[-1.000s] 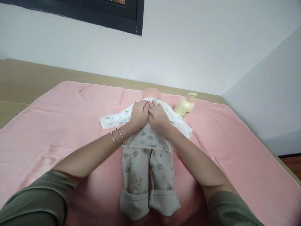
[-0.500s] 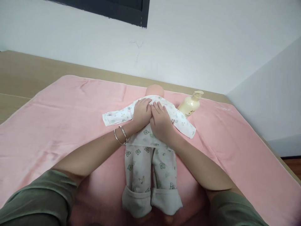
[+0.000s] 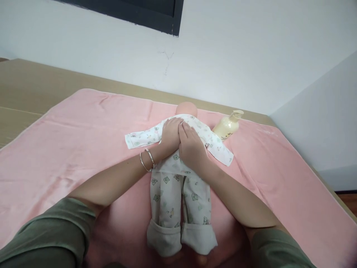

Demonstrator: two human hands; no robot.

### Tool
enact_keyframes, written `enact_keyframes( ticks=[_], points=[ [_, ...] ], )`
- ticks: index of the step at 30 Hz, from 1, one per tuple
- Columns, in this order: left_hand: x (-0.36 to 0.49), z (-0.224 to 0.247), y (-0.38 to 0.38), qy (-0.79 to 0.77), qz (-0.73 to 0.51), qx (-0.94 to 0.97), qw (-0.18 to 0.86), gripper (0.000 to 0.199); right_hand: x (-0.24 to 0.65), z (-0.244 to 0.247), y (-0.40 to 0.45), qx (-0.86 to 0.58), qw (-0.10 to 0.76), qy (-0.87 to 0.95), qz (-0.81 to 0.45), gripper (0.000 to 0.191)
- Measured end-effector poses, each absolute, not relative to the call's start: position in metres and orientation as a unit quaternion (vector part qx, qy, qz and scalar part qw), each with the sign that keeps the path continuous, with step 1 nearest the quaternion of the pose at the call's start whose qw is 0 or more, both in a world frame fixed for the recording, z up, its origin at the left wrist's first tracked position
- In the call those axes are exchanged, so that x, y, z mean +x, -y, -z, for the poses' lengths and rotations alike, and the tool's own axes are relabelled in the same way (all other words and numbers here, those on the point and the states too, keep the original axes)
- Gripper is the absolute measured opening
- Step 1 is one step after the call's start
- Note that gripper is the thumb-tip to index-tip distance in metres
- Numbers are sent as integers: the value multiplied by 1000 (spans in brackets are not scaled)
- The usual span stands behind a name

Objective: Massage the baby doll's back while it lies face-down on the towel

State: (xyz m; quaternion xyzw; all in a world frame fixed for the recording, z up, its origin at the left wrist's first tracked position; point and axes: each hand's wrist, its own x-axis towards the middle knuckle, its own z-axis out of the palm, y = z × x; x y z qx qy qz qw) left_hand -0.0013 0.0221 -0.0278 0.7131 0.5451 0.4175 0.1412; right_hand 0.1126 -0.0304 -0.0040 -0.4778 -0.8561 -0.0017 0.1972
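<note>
A baby doll (image 3: 186,108) lies stretched out on a pink blanket (image 3: 111,111), its head at the far end. It wears a white printed top (image 3: 174,163) with long sleeves spread to both sides, and matching trousers (image 3: 167,201) with turned-up cuffs. My left hand (image 3: 171,133) rests flat on the upper part of the top, fingers stretched out. Beside it, touching it, my right hand (image 3: 192,145) lies on the same part with its fingers straight and close together. Both hands cover the middle of the doll's upper body.
A cream pump bottle (image 3: 227,125) leans on the blanket by the doll's right-hand sleeve. Behind the wooden bed surface (image 3: 50,76) rises a white wall (image 3: 223,56) with a dark frame (image 3: 156,22). Another wall stands at the right.
The whole scene has shifted slightly right in view. My fingers have drawn a little closer together at the tips; both hands stay on the doll's top.
</note>
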Motion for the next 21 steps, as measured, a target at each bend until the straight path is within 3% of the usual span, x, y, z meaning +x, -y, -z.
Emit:
enact_keyframes(
  ticks=[7, 15, 21],
  points=[
    [0, 26, -19, -535, -441, 708, 132, 32, 138, -3, -14, -510, 182, 838, -69, 60],
    [-3, 33, -19, -534, -500, 657, 183, 37, 115, 8, 31, -505, 178, 844, 30, 59],
    [-5, 33, -18, -510, -506, 672, 181, 35, 128, 2, 1, -469, 193, 860, -61, 62]
  ],
)
